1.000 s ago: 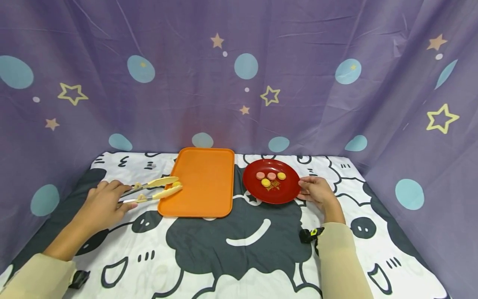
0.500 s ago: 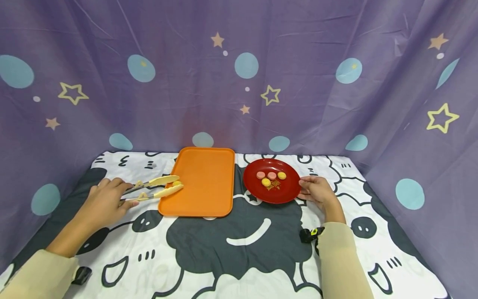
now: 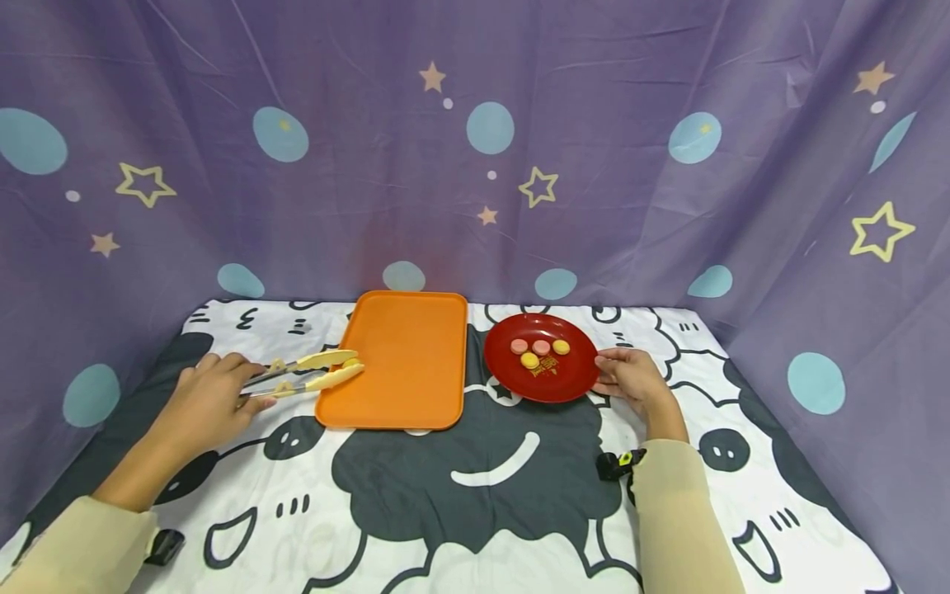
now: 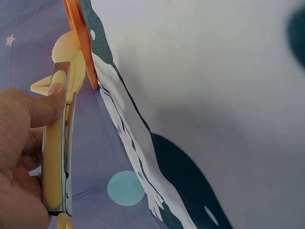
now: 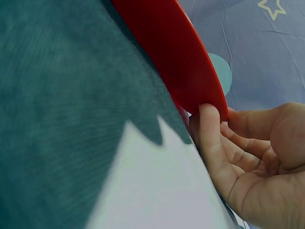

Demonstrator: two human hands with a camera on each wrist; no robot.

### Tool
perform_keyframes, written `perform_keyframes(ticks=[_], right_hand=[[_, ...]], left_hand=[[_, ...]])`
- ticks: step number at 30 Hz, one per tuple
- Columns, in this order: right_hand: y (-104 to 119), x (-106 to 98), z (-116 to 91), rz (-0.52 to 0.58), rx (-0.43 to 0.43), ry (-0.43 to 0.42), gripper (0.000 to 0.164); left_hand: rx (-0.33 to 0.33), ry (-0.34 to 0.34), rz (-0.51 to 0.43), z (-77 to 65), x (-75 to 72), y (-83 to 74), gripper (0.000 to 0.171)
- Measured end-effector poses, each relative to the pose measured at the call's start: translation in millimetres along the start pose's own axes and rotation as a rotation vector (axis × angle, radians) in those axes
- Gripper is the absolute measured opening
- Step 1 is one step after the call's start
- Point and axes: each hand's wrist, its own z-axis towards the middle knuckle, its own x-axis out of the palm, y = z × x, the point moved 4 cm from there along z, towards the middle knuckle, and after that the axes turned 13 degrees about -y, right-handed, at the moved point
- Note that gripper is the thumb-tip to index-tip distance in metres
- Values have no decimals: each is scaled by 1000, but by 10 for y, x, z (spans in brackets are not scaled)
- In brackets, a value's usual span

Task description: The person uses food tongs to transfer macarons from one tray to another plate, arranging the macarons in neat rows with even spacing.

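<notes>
My left hand (image 3: 206,412) grips a pair of tongs (image 3: 326,360) with pale yellow tips. Between the tips, at the left edge of the orange tray (image 3: 416,355), sits a yellow macaron (image 3: 350,362); whether it touches the tray I cannot tell. In the left wrist view the thumb lies along the tongs' handle (image 4: 53,157). My right hand (image 3: 632,381) pinches the right rim of the red plate (image 3: 575,375), as the right wrist view also shows. On that plate lie two pink macarons (image 3: 519,346) and two yellow macarons (image 3: 529,360), near some gold print.
A white and dark cartoon-print cloth (image 3: 475,462) covers the table. Behind and at both sides hangs a purple curtain (image 3: 609,206) with stars and blue dots. A narrow strip of cloth separates tray and plate.
</notes>
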Motion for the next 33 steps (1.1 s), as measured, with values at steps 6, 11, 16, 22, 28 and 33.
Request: perform_keyframes(ticks=[6,11,16,22,28,33], right_hand=[[-1,-3,10,-7,1,-2,36],[-17,-4,29,-13,7,-6,35],[-21,-5,28,-9,13,-10,34],[-21,-4,29,-4,8,-3,35],[-17,-12,32,-15,-1,-3,35],[-27,-10,46,-21,1,-9,33]], left_hand=[[2,6,-3,-1,-4,2,59],[-4,5,-1,-6,-37,-4,60],[-9,6,10,-12,-83,-15,59],[10,11,55,11,-104,-45,58],[28,36,90,46,-134,-95,60],[16,24,78,24,-131,-103,58]])
